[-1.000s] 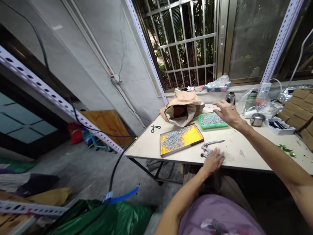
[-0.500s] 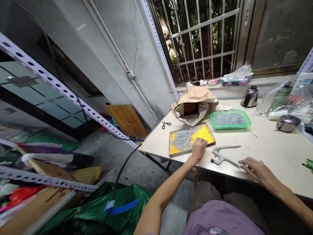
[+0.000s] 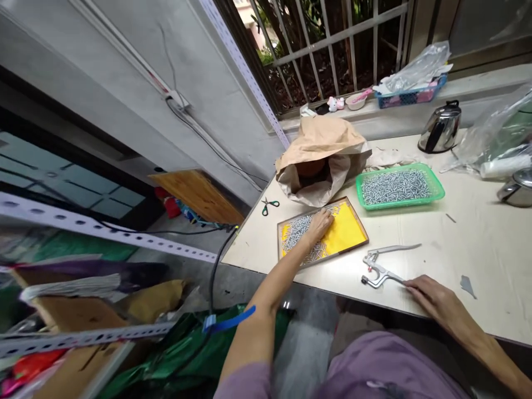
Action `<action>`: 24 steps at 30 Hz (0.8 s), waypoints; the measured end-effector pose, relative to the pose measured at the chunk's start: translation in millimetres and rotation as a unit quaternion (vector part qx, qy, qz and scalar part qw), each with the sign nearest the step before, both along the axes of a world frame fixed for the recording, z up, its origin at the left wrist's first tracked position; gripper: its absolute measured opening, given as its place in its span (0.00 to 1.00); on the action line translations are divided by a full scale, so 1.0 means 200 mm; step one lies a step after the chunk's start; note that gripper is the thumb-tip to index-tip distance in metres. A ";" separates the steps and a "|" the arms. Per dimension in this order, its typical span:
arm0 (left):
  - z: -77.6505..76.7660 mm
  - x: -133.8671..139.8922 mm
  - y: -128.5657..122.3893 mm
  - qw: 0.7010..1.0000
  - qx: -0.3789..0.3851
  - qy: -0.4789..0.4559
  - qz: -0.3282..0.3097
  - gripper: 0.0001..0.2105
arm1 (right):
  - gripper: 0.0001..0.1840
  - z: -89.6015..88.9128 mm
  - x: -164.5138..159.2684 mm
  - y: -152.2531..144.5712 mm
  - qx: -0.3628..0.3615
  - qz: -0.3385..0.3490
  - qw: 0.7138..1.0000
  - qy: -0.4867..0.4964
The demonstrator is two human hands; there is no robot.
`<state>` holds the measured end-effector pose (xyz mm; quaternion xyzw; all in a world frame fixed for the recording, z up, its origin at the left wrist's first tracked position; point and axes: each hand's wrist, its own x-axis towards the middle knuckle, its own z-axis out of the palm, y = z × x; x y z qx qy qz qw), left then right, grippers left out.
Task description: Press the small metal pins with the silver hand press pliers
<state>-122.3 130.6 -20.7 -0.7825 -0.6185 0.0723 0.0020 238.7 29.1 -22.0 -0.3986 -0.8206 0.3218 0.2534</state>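
My left hand point(image 3: 320, 224) is down among small silvery metal pins point(image 3: 294, 231) in a shallow tray with a yellow bottom point(image 3: 347, 227). Its fingers point away from me and bend down; their tips are hidden, so I cannot see whether they pinch any pins. At the table's front edge, my right hand point(image 3: 428, 291) has its fingers closed on the handle end of metal pliers with a C-shaped jaw point(image 3: 376, 274). The pliers lie on the table, their two handles spread apart. Beyond the tray stands a green plastic basket point(image 3: 438, 194) filled with similar pins.
An opened brown paper bag point(image 3: 324, 138) stands behind the tray. Small scissors point(image 3: 270, 206) with green handles lie to its left. A steel kettle point(image 3: 440, 127) and a clear plastic bag point(image 3: 494, 133) are at the back right. A grey scrap point(image 3: 467, 286) lies at right.
My left hand has moved left and farther into the tray, onto the pins. My right hand stays at the pliers' handle. The view has shifted and tilted.
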 end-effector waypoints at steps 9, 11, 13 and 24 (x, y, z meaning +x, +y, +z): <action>0.01 -0.04 0.04 0.996 -0.009 -0.083 0.023 0.11 | 0.20 0.01 -0.04 0.00 0.016 0.012 0.999 -0.026; 0.04 0.01 0.00 0.984 0.001 -0.166 0.058 0.10 | 0.19 0.00 -0.03 0.00 0.032 0.012 0.998 -0.045; 0.06 0.09 -0.06 0.963 0.010 -0.251 0.102 0.08 | 0.18 -0.01 -0.02 0.01 0.062 0.013 0.995 -0.071; 0.02 0.54 -0.48 0.751 -0.301 -0.505 0.301 0.19 | 0.13 -0.09 -0.03 0.04 0.097 0.073 0.977 -0.177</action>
